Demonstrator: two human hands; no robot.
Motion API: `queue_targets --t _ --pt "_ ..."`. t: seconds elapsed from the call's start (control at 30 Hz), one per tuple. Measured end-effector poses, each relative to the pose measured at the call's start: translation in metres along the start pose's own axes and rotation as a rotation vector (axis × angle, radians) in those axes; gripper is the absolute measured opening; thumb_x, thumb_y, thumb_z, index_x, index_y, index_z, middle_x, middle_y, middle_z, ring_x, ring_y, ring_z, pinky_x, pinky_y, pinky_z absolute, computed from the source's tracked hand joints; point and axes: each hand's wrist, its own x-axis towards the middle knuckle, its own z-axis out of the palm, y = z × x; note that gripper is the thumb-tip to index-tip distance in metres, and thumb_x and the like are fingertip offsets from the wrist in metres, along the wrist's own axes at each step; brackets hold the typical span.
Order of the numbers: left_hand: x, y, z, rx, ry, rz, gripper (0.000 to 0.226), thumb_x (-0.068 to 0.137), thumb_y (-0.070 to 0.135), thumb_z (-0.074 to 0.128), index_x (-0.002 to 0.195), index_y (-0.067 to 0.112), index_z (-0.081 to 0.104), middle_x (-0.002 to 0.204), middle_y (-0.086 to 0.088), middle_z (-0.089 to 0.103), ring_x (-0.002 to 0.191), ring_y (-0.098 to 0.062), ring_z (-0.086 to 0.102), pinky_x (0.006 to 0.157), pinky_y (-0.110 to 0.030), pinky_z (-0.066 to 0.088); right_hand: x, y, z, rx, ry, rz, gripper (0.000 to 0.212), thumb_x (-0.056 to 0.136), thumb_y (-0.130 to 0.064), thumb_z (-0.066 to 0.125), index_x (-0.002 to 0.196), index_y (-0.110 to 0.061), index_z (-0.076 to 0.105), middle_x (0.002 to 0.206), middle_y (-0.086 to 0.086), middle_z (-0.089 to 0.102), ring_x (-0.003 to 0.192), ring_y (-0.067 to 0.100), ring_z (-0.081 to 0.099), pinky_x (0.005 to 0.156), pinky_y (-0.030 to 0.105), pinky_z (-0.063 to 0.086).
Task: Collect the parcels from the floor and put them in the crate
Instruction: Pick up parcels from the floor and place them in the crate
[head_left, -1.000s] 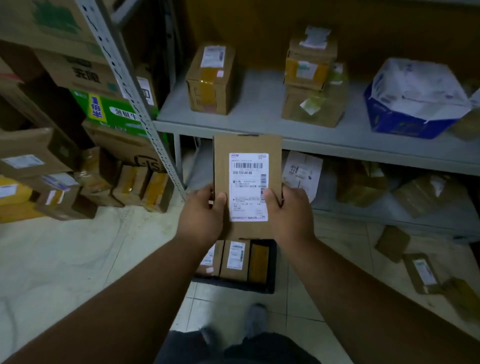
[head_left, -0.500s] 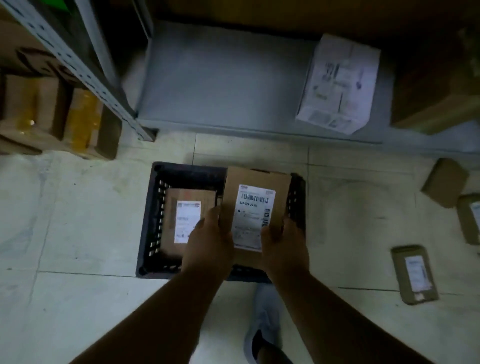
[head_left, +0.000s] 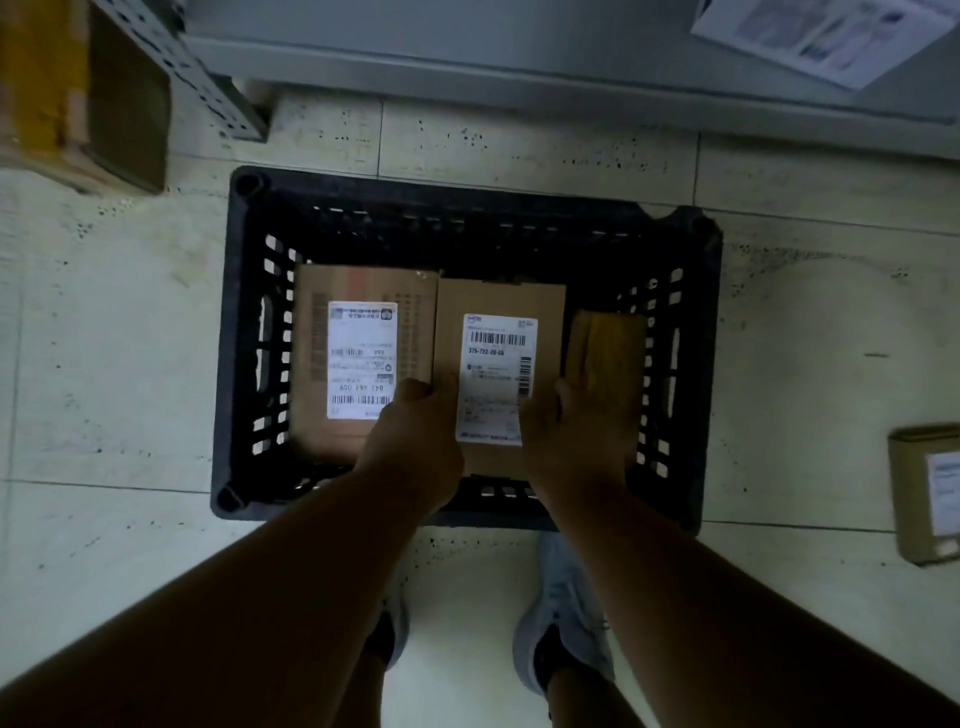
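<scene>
Pale floor tiles surround the black crate (head_left: 228, 332) at frame centre. Both my left hand (head_left: 415, 441) and right hand (head_left: 571, 436) clasp the labelled parcel (head_left: 498, 322) by its edges, lowering it label-up between two boxes already inside, so it slots in flat.

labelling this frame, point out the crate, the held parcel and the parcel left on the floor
crate (head_left: 236, 332), head view, left wall
held parcel (head_left: 500, 374), head view, white label
floor parcel (head_left: 909, 499), head view, brown top face
</scene>
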Motion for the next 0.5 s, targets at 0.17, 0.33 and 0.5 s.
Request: queue_targets --t 0.17,0.33,0.5 --pt "0.002 0.000 -0.004 -0.032 -0.084 -0.022 0.046 0.100 0.014 0.043 0.145 0.016 0.035 0.130 -0.012 0.049 0.111 -0.030 0.055 0.089 -0.038 0.054 0.001 0.006 0.009 -0.043 -0.079 0.004 0.038 0.100 -0.038 0.051 0.131 -0.017 0.049 0.130 0.004 0.060 0.114 0.021 0.061 0.086 0.029 0.056" --pt "-0.015 0.019 -0.048 0.144 -0.209 -0.035 0.075 0.094 0.002 0.046 0.156 0.028 0.013 0.160 -0.012 0.019 0.134 -0.035 0.042 0.104 -0.041 0.046 -0.007 -0.012 -0.025 0.041 -0.156 0.116 0.059 0.092 -0.037 0.066 0.141 -0.014 0.041 0.133 0.006 0.057 0.112 0.025 0.063 0.073 0.025 0.056" --pt "-0.098 0.063 -0.114 -0.050 0.020 0.045 0.069 0.091 -0.002 0.049 0.149 0.034 0.034 0.156 -0.003 0.031 0.135 -0.026 0.043 0.094 -0.030 0.051 -0.069 -0.057 -0.128 -0.084 -0.006 -0.049 0.058 0.092 -0.038 0.060 0.140 -0.016 0.038 0.133 0.007 0.052 0.119 0.029 0.058 0.090 0.042 0.056"
